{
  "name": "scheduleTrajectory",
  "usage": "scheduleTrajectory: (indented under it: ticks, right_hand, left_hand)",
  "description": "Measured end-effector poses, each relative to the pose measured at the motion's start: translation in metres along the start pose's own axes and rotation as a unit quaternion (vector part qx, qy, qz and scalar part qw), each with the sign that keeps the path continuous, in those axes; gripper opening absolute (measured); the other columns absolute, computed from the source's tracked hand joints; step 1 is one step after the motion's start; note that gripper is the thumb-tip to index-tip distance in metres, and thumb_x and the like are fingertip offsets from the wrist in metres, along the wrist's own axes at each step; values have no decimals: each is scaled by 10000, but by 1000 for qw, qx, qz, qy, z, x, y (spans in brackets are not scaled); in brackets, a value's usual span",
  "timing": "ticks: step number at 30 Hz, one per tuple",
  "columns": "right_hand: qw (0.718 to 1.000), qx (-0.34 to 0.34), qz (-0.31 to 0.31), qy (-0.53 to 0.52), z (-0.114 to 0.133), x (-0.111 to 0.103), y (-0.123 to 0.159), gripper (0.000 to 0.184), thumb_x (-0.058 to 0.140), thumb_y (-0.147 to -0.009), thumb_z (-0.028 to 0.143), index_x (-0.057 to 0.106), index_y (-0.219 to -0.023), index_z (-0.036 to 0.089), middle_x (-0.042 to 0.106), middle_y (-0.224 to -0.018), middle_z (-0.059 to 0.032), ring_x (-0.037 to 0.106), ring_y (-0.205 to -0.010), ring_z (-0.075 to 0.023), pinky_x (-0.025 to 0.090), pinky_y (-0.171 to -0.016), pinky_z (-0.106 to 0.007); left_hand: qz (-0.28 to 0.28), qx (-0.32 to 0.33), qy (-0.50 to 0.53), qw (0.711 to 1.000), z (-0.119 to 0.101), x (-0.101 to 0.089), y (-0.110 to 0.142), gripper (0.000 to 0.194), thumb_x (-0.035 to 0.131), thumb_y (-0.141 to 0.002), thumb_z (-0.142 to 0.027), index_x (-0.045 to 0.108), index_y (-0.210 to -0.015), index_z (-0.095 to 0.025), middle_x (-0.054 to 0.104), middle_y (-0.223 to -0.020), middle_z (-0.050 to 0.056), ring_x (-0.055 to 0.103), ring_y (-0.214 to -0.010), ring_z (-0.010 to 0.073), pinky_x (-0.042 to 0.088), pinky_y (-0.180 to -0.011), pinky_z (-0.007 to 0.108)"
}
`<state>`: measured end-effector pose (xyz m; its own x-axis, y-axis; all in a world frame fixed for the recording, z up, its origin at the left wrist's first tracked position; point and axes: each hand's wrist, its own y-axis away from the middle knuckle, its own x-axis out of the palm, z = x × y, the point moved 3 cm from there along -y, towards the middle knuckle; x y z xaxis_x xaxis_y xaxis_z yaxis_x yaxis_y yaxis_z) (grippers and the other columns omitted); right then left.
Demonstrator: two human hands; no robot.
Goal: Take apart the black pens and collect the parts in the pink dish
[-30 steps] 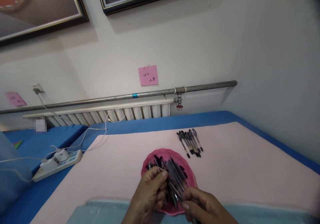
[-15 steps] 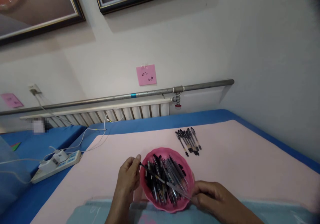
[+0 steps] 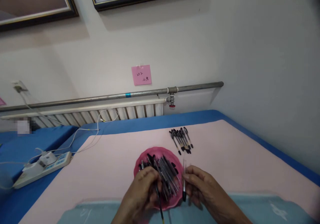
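Observation:
Over the left side of a pink bowl [image 3: 140, 153], my left hand [image 3: 145, 190] is closed round a thin black pen refill [image 3: 160, 204]. It slants down toward the bottom edge, with a yellowish part at its low end. Just right of the bowl, my right hand [image 3: 202, 187] pinches a clear pen barrel [image 3: 184, 174], upright, its black end down. Refill and barrel are apart. The bowl holds several clear barrels, thin refills and black pen parts [image 3: 167, 174]; my left hand hides some of them.
Several capped pens [image 3: 181, 140] lie in a row on the pink table cover [image 3: 112, 164], beyond the bowl. A power strip [image 3: 45, 170] with white plugs and cables is at the left. A radiator [image 3: 130, 112] and a pipe [image 3: 105, 98] run along the wall behind.
My left hand has come right, over the bowl, and the refill now points downward. My right hand has risen a little, turning the barrel upright. The view has shifted slightly.

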<state>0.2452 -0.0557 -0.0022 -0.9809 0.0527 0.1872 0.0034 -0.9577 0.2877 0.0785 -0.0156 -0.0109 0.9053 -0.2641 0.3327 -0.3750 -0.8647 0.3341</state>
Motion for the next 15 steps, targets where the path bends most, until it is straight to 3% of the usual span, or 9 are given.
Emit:
scheduleTrajectory:
  ticks: [4,10,12,15]
  right_hand:
    - [999,-32,6,-25,-3,6,0,233,577,-725,393,478,-685,185,587,-543,32,453,-390,-69,283,-399,-200]
    - [997,-78,-10,11,-6,6,1,202,539,-772,364,508,-691,182,569,-537,41,461,-419,-81,326,-430,-218]
    - [996,-85,4,19,-6,6,2,206,530,-785,361,513,-691,178,543,-515,46,446,-425,-77,312,-425,-209]
    - [996,-80,17,-20,-6,7,5,197,532,-795,346,503,-692,180,445,-458,81,349,-392,-53,249,-397,-187]
  left_hand:
    - [61,42,-106,992,10,21,6,237,687,-665,-344,615,-681,-119,509,-512,-14,392,-452,64,257,-442,188]
    - [29,108,-233,966,10,29,10,209,666,-696,-340,619,-668,-139,496,-555,-16,367,-530,91,260,-507,215]
    - [60,84,-218,970,9,31,11,216,664,-694,-346,613,-669,-138,503,-574,-14,366,-527,85,256,-500,212]
    - [119,-3,-118,986,12,33,13,290,689,-648,-416,577,-664,-150,445,-493,-48,303,-412,53,205,-420,205]
